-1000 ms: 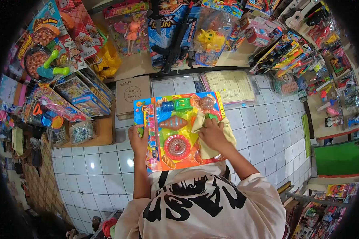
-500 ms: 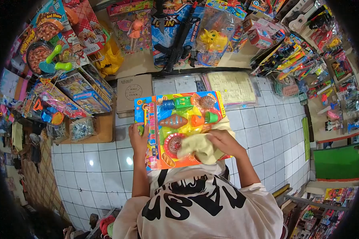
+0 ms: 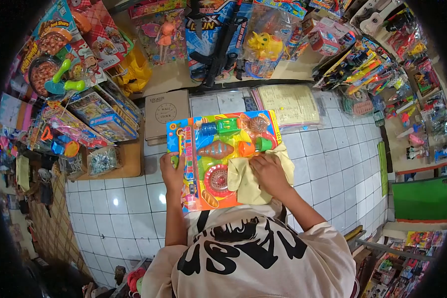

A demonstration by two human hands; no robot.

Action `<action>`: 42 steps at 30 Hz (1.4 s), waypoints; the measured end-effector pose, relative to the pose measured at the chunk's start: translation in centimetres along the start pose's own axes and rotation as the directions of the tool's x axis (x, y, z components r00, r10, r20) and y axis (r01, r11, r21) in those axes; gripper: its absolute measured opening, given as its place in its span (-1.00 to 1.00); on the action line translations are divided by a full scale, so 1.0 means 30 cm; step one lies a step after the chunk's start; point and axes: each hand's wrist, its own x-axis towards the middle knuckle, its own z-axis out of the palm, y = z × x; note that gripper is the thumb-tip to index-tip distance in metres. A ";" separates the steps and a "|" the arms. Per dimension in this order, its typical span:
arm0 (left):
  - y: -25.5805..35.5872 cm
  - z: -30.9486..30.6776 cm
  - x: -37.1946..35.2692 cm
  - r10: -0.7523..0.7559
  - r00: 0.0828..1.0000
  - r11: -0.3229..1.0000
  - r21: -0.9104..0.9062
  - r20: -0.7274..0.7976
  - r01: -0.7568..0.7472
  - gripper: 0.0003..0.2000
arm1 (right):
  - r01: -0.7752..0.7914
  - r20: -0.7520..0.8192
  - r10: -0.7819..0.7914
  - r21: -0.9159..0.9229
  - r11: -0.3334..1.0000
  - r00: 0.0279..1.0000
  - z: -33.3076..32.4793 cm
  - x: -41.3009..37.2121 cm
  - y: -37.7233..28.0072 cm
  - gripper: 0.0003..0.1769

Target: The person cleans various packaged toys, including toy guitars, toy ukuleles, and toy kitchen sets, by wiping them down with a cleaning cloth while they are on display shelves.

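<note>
Seen from my remote station: a flat orange, yellow and blue cardboard toy pack (image 3: 211,149), its plastic play-food pieces sealed under a clear blister, is held level in front of the person's chest, above the white tiled floor (image 3: 129,198). The left hand (image 3: 172,171) is closed on the pack's left edge, thumb over the printed face and fingers hidden beneath. The right hand (image 3: 268,174) lies on a soft pale-yellow cloth (image 3: 246,186) spread over the pack's lower right corner. Its fingers bend down onto the fabric, but I cannot tell whether they pinch it or only press. I judge the pack light and fairly stiff, though the card would bow if held by one corner and the thin blister looks slick and easy to dent, so the bare card edges are the safer hold. The cloth is limp and would bunch under a push. Just beyond the pack stands a brown cardboard box (image 3: 166,113) beside a plastic-sleeved printed sheet (image 3: 288,105). Farther off, a black toy rifle (image 3: 218,49) lies among crowded packaged toys.
</note>
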 end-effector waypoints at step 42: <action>0.051 -0.015 0.000 0.089 0.996 0.996 0.024 -0.026 -0.088 -0.76 | -0.241 0.285 0.248 -0.063 0.969 0.926 0.010 0.069 -0.145 -0.47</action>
